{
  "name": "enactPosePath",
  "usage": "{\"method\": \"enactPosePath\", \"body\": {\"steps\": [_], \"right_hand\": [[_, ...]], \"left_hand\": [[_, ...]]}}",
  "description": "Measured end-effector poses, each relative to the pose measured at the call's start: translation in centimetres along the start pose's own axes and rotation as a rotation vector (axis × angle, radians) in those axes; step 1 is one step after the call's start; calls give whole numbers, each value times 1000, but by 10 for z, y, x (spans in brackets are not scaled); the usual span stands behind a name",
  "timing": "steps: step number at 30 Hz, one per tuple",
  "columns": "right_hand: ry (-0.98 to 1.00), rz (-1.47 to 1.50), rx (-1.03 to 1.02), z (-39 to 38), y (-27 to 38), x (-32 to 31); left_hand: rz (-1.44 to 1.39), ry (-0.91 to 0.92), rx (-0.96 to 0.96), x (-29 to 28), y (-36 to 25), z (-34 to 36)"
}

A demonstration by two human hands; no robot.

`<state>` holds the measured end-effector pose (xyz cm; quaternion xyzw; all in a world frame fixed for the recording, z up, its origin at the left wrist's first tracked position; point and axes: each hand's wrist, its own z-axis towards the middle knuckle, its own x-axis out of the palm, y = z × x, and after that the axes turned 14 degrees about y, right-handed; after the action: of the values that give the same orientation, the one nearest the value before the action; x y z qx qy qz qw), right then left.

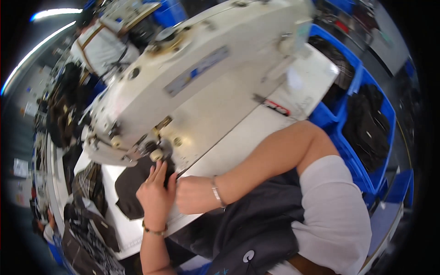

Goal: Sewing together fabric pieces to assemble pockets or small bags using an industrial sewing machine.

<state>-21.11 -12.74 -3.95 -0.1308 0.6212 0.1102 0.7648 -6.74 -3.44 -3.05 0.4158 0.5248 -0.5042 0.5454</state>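
Observation:
A white sewing machine stretches across the middle, its head and presser area at the lower left. Dark brown cloth lies on the white bed under that head. My left hand rests on the cloth's right part, fingers stretched toward a pale round knob near the needle area. Right beside it, my right hand is curled closed with its back toward me. A thin dark edge shows by its fingers, but what it grips is hidden. Motion blur hides the needle and the stitching spot.
Blue bins with dark garments stand at the right. More dark and plaid cloth is piled at the left. A small red-and-black item lies on the machine bed. Another person in white works at the upper left. Dark fabric covers my lap.

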Motion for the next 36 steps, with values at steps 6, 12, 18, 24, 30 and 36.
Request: {"method": "enactPosePath", "body": {"steps": [6,12,18,24,30,36], "right_hand": [[-83,662,465,-19,-16,-18],[-427,1092,550,-70,18,10],[-462,915,653,-239,38,-100],[-827,618,1376,-456,127,-198],[3,-228,2288,-580,173,-179],[253,-104,2147,-532,107,-52]], "left_hand": [[-28,-29,-122,-3,-20,-64],[-106,-182,313,14,-108,-78],[-166,-221,327,2,-97,-85],[-126,-126,98,21,-50,-92],[-162,-190,110,17,-58,-87],[-95,-174,74,21,-54,-89]]}}
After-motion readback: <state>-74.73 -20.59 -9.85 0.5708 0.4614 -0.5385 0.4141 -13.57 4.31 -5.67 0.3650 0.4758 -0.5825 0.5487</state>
